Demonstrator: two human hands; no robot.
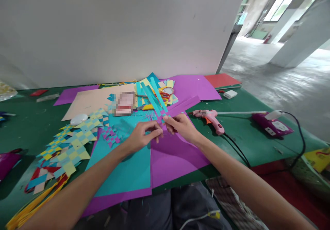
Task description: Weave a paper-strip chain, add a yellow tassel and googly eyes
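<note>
Between my hands are woven paper strips, turquoise strips pointing up and away and purple strips reaching out to the right. My right hand pinches them where they cross, thumb on top. My left hand is closed at the lower left end of the weave, thumb and fingertips together; whether a strip lies between them is hard to see. Below the hands lie a turquoise paper sheet and a purple paper sheet. A small purple checkered weave rests left of my left hand.
A pink glue gun lies at right, its cord running off the table edge. Woven yellow and blue paper pieces pile up at left. Scissors, a yellow utility knife and tape sit behind the hands. A white board stands at the back.
</note>
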